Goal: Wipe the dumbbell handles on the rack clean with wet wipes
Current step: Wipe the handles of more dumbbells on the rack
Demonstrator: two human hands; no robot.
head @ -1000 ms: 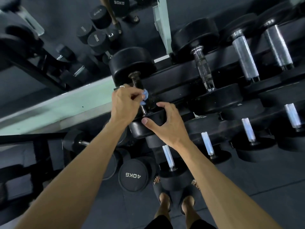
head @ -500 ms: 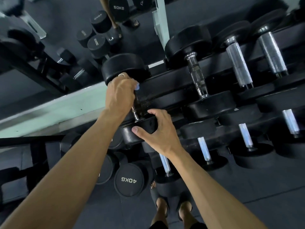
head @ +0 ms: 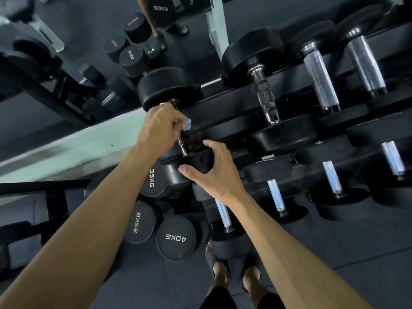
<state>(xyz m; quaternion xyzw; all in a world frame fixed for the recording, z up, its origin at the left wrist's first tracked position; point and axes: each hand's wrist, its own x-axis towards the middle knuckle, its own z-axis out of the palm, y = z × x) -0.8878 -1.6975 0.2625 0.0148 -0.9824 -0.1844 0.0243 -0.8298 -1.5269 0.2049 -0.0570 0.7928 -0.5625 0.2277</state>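
Head view: the left hand (head: pixel 161 128) closes around the dumbbell handle (head: pixel 183 145) with a blue wet wipe (head: pixel 186 126) bunched under its fingers. This dumbbell sits at the top tier's left end on the rack (head: pixel 234 126). The right hand (head: pixel 210 168) curls over its near head (head: pixel 196 162), steadying it. The dumbbell looks heavy and rigid, best braced at that head; the wipe is soft and limp. Beside the handle the heads leave tight room, so short strokes seem wise.
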